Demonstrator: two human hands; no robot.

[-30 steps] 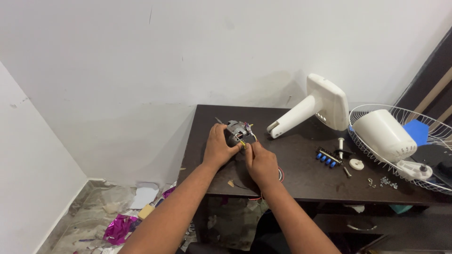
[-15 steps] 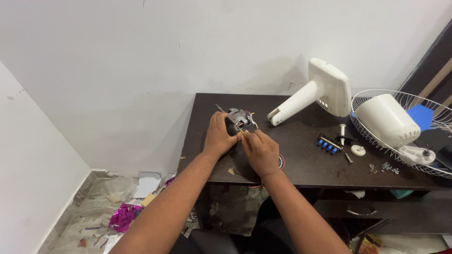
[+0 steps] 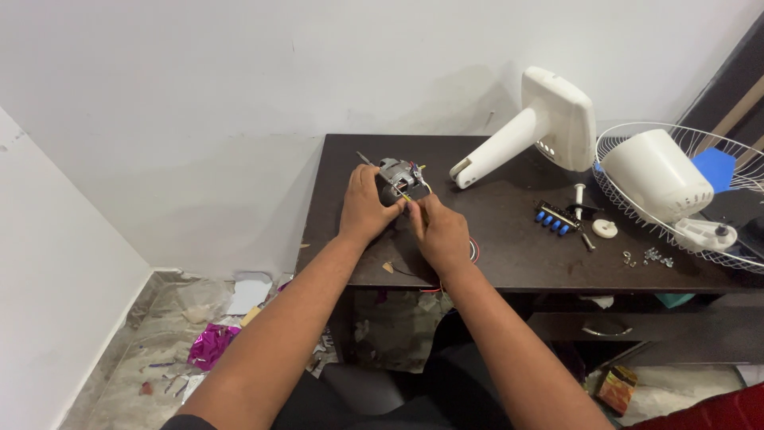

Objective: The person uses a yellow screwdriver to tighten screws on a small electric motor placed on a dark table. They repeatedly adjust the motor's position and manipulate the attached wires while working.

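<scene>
A small grey electric motor (image 3: 395,172) with coloured wires sits near the back left of a dark brown table (image 3: 525,247). My left hand (image 3: 364,202) grips the motor from its left side. My right hand (image 3: 442,232) is closed on a thin screwdriver (image 3: 407,198) whose tip points into the motor. Red and dark wires (image 3: 474,252) trail from under my right hand toward the table's front edge.
A white fan stand (image 3: 537,127) lies to the right of the motor. Further right are a white fan housing (image 3: 660,177) in a wire guard (image 3: 740,255), a blue switch strip (image 3: 554,220), a white knob (image 3: 605,229) and loose screws (image 3: 651,256). Scrap litters the floor (image 3: 207,342).
The view has shifted slightly as my head moved. Both hands stay on the motor, and my right hand has shifted a little with the screwdriver.
</scene>
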